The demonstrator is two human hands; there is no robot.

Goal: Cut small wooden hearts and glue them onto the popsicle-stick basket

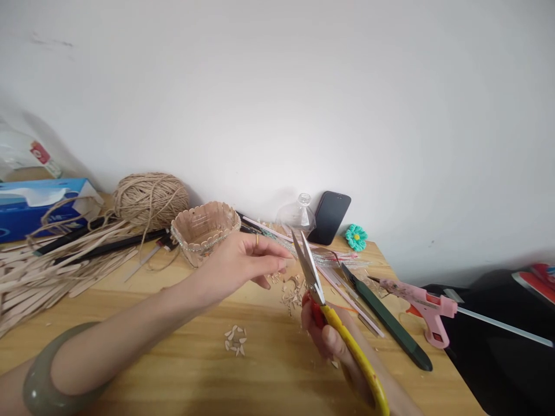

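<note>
My left hand (243, 260) pinches a small pale piece of wood (290, 262) between thumb and fingers, just left of the scissor blades. Wrapped in my right hand (323, 338) are scissors (315, 289) with yellow and red handles, their blades pointing up and slightly apart. Several cut wood slivers (235, 341) lie in a loose ring on the table (182, 352) below my hands. A heap of smaller wood bits (292, 294) is behind them, partly covered by my right hand. Behind my left hand stands a small scalloped wooden basket (186, 234) with a glittery trim.
To the left are craft sticks (56, 266), a twine ball (151, 197) and a blue tissue box (39, 202). On the right lie a dark green-handled tool (385, 318) and a pink glue gun (433, 306). A phone (330, 216) leans on the wall beside a teal flower (356, 237).
</note>
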